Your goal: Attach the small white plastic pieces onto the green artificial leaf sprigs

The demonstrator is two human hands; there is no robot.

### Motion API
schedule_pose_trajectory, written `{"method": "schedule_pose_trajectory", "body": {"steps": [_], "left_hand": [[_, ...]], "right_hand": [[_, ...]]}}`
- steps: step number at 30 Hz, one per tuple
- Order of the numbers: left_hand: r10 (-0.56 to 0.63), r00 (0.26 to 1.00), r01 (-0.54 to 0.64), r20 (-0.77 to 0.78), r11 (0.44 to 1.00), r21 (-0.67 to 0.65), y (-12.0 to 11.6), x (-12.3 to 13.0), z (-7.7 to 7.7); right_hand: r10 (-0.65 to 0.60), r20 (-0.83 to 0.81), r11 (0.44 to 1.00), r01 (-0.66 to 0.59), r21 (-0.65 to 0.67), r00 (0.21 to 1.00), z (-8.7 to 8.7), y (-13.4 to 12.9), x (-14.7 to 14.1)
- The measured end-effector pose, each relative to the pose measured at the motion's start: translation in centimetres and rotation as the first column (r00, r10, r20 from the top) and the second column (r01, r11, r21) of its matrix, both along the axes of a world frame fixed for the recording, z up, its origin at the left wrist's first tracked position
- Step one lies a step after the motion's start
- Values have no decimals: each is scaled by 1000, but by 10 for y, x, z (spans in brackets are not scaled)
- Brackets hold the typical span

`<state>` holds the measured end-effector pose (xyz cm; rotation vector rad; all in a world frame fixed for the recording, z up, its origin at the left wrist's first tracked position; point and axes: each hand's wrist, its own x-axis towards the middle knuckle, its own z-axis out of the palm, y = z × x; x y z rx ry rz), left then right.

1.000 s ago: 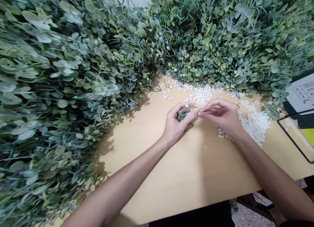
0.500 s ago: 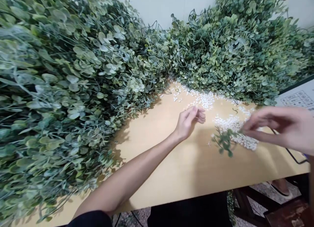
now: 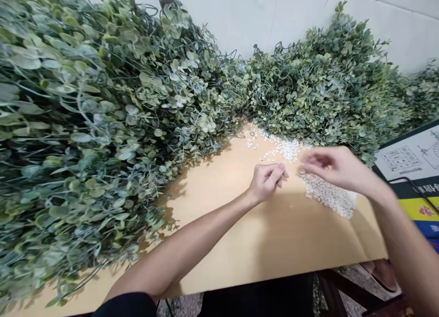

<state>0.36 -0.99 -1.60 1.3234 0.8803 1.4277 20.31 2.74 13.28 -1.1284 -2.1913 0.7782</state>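
Observation:
Over the middle of the wooden table (image 3: 219, 244), my left hand (image 3: 269, 181) is closed, thumb pressed to its fingers; whatever it may hold is too small to make out. My right hand (image 3: 329, 166), slightly blurred, hovers over the edge of a pile of small white pieces (image 3: 331, 198). Its fingers are curled, and nothing can be made out between them. A smaller cluster of white pieces (image 3: 290, 149) lies just behind, near the foliage.
Dense artificial green foliage (image 3: 113, 125) covers the left side, and more foliage (image 3: 315, 93) lines the back. At the right are printed boxes (image 3: 404, 166) with a dark cable across them. A person's foot (image 3: 382, 273) shows below the table.
My right hand has moved left from the right side, and the green sprig it held is no longer in view. My left hand has closed more tightly. The view has shifted, showing more of the boxes.

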Motion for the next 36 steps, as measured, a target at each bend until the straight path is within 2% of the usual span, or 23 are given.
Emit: {"method": "schedule_pose_trajectory", "body": {"steps": [1, 5, 8, 10, 12, 15, 18, 20, 22, 24, 25, 27, 29, 32, 36], "left_hand": [[20, 999, -19, -27, 999, 29, -1, -1, 2], [77, 996, -74, -41, 995, 71, -3, -5, 7], [101, 995, -100, -10, 994, 32, 0, -5, 7], [105, 994, -105, 19, 994, 0, 2, -4, 7], [102, 994, -100, 49, 995, -27, 4, -4, 6], [91, 992, -87, 82, 995, -52, 6, -4, 7], [95, 992, -90, 88, 994, -69, 7, -4, 10], [108, 989, -101, 98, 992, -78, 8, -4, 11], [116, 986, -104, 118, 990, -98, 9, -3, 11], [116, 984, -98, 137, 986, -132, 11, -2, 9], [116, 983, -94, 143, 984, -148, 12, -2, 9], [121, 981, -95, 154, 982, -166, 14, -1, 8], [121, 978, -93, 169, 982, -167, 15, -1, 8], [110, 972, -74, 207, 982, -173, 17, 0, 11], [164, 921, -89, 353, 972, -219, 20, 1, 13]], "right_hand": [[16, 78, 1000, -17, 9, 997, -11, 17, -19], [-202, 189, 962, 159, 220, 961, -53, 72, -87], [-340, 390, 926, 231, 300, 856, -68, 97, -119], [-372, 446, 916, 245, 317, 814, -71, 106, -128], [-370, 413, 916, 254, 309, 832, -72, 110, -129], [-335, 169, 925, 289, 246, 927, -61, 112, -121], [-277, -154, 955, 290, 68, 948, -37, 108, -113], [-264, -272, 963, 271, -15, 925, -18, 102, -107], [-238, -291, 965, 260, 38, 927, -5, 93, -100], [-176, -145, 950, 206, 233, 974, -1, 85, -91], [-152, 2, 927, 142, 346, 988, -2, 80, -86], [-155, 322, 864, -29, 503, 934, -9, 73, -77], [-190, 461, 821, -117, 559, 867, -17, 66, -68], [-166, 306, 796, -55, 603, 937, -32, 57, -57], [-61, 81, 808, 1, 590, 995, -60, 39, -48]]}}
